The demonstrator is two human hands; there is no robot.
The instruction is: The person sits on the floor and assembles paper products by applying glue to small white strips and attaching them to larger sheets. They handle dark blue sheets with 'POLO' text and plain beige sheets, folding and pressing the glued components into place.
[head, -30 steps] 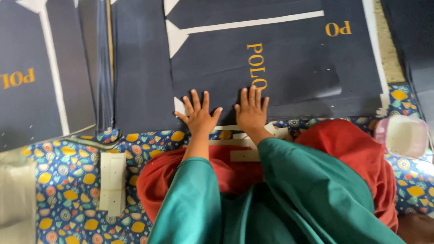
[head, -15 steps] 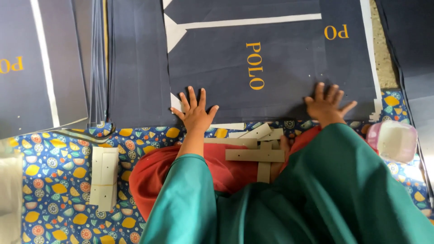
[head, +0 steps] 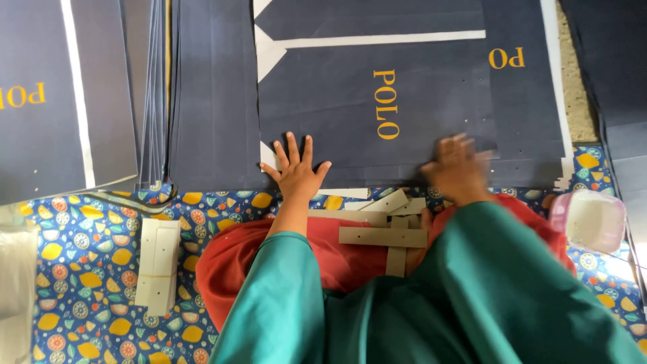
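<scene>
The dark navy sheet with yellow lettering and a white stripe lay flat ahead of me at twelve o'clock, on top of more navy sheets. My left hand pressed on its near-left corner, fingers spread apart and flat. My right hand rested on its near edge toward one o'clock, blurred, so I could not tell how its fingers stood. Grey card strips lay on my red lap between my green sleeves. A small stack of pale strips sat at nine o'clock on the patterned cloth, and a pink container at three o'clock.
</scene>
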